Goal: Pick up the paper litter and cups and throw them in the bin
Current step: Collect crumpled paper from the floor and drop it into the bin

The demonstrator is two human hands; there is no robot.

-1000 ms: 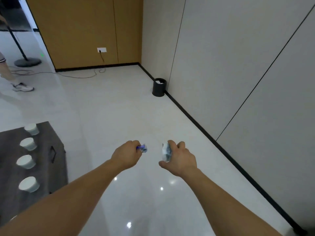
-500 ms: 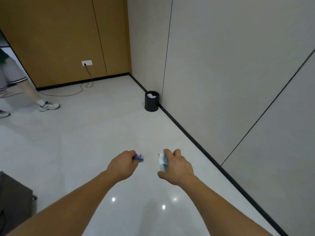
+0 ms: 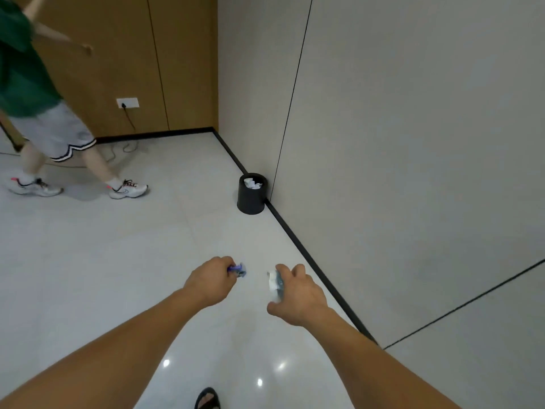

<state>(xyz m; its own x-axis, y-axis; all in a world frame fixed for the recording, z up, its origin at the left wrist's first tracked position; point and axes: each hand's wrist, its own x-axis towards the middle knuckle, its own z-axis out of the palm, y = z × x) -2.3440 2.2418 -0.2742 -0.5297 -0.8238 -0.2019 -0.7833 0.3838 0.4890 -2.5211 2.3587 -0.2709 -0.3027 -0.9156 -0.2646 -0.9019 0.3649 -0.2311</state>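
My left hand (image 3: pixel 211 280) is closed around a small crumpled scrap of blue and purple paper (image 3: pixel 237 270) that pokes out past my fingers. My right hand (image 3: pixel 298 293) grips a crushed white and grey piece of paper litter (image 3: pixel 275 284). Both hands are held out over the pale tiled floor. A black round bin (image 3: pixel 251 195) stands ahead against the grey wall, with white crumpled paper (image 3: pixel 253 183) inside it. Whether the right hand's litter is a cup or paper I cannot tell.
A person in a green shirt, grey shorts and white trainers (image 3: pixel 128 188) walks across the far left. A grey wall with a black skirting board (image 3: pixel 312 262) runs along the right. A wood-panelled wall with a socket (image 3: pixel 127 102) and a cable closes the far end. My sandalled foot (image 3: pixel 207 399) shows below.
The view has moved forward and turned, so the bin is nearer and lower in the frame. The dark table with cups has left the view. The other person has walked closer.
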